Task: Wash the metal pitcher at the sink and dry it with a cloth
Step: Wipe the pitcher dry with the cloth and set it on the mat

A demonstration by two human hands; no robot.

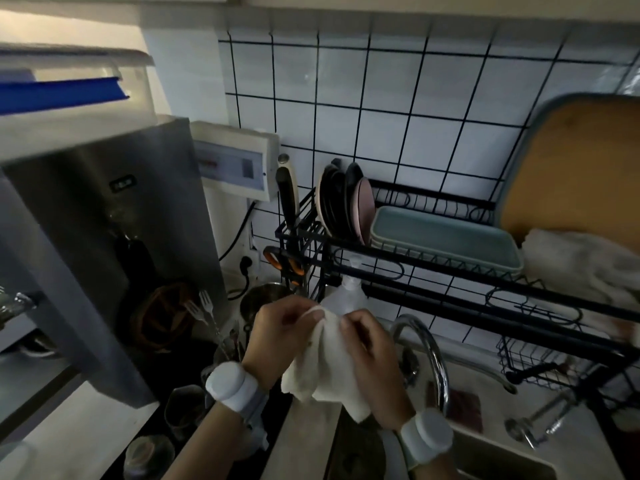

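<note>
A white cloth [329, 368] hangs in front of me above the counter edge. My left hand [280, 336] pinches its top edge on the left, and my right hand [372, 358] pinches it on the right, so the cloth droops between them. A round metal vessel [261, 299], perhaps the pitcher, stands behind my left hand near the wall; only its rim shows. The curved chrome faucet [427, 351] rises just right of my right hand, over the sink [498, 459] at the lower right.
A black dish rack [450, 271] with plates, a blue tray and a white towel [581, 268] spans the right. A clear plastic bottle [346, 294] stands behind the cloth. Forks [204, 306] in a holder, glasses and a steel appliance [104, 237] crowd the left.
</note>
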